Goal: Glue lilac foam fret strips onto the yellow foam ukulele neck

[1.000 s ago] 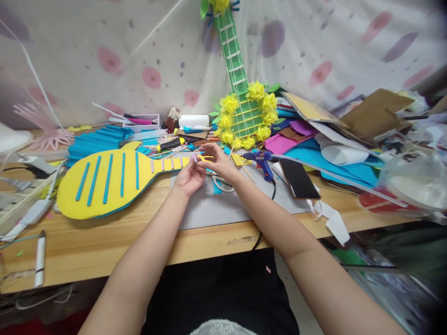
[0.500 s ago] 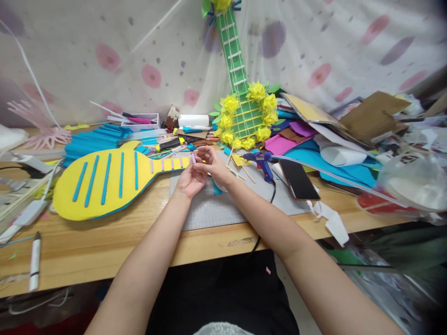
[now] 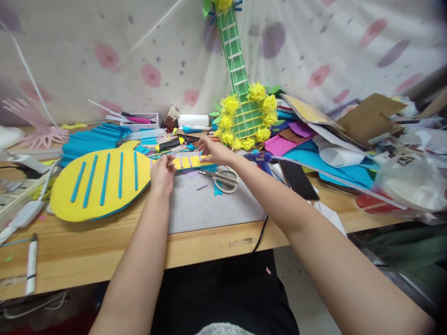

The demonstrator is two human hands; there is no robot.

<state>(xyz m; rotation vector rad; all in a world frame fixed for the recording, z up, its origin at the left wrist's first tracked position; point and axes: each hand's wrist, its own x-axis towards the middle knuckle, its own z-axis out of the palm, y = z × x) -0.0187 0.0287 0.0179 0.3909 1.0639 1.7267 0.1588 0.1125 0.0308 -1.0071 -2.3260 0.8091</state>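
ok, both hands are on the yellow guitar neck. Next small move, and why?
Probably bring the right hand down to the loose purple strip on the grey mat, while the left hand pins the yellow guitar neck. The neck already carries purple strips across it, and the loose one lies just below, beside the scissors.

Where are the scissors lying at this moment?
In the head view the scissors lie on the grey cutting mat near the middle, just below the right hand, near the neck of the yellow paper guitar.
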